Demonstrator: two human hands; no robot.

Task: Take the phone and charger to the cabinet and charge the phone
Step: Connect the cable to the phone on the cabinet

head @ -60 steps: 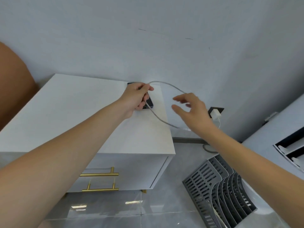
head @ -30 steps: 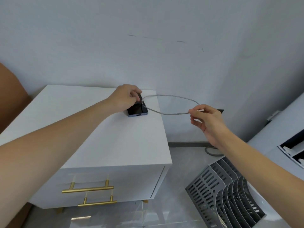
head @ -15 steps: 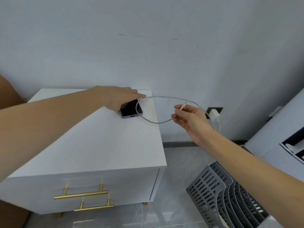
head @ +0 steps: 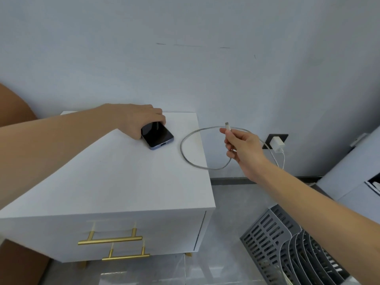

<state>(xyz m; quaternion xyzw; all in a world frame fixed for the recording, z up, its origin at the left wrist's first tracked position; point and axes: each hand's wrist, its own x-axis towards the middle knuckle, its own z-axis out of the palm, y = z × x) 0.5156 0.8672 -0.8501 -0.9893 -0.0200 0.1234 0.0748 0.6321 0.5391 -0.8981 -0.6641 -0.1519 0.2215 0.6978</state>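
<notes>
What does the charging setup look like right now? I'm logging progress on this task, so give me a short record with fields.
phone: lies flat, screen up, on the white cabinet, port end facing the cabinet's right edge
left hand: rests on the phone's far end, steadying it
right hand: pinches the cable just below its free connector
cable: loops over the cabinet's right edge
charger: white plug seated in the dark wall socket
connection: connector not yet in the phone
</notes>
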